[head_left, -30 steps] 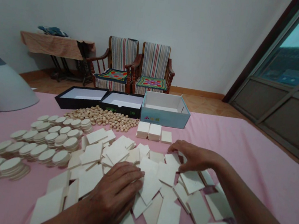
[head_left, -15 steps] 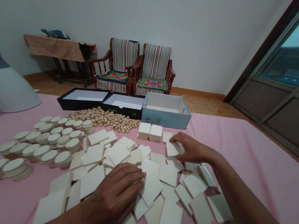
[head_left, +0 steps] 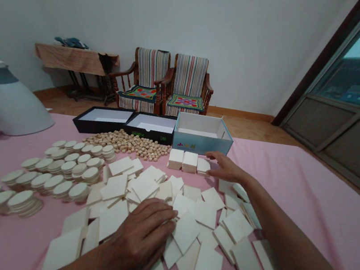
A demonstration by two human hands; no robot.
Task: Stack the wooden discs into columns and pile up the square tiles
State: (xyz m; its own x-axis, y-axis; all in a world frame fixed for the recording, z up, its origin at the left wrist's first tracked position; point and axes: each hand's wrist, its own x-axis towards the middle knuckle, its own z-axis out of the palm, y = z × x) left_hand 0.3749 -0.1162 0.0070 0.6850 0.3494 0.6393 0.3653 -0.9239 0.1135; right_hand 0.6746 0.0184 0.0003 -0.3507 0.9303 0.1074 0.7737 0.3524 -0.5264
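My left hand (head_left: 145,233) rests palm down on a loose heap of pale square wooden tiles (head_left: 145,188). Its fingers lie side by side, slightly bent, and hide the tiles beneath; the thumb is out of sight. Farther back, my right hand (head_left: 227,168) is at the right side of a low stack of square tiles (head_left: 203,166), thumb and forefinger apart at its near and far corners. Two taller tile stacks, a left one (head_left: 175,159) and a middle one (head_left: 190,162), stand beside it in a row.
Piles of round wooden discs (head_left: 67,167) stand at the left. Small wooden beads (head_left: 128,143) lie before two black box trays (head_left: 100,127). A light blue open box (head_left: 202,145) stands behind the stacks. A grey-white jug (head_left: 18,106) is far left on the pink cloth (head_left: 294,183).
My right hand has moved back and up with a square tile, which now lies on the third stack. My left hand stays in place. The view has shifted slightly.
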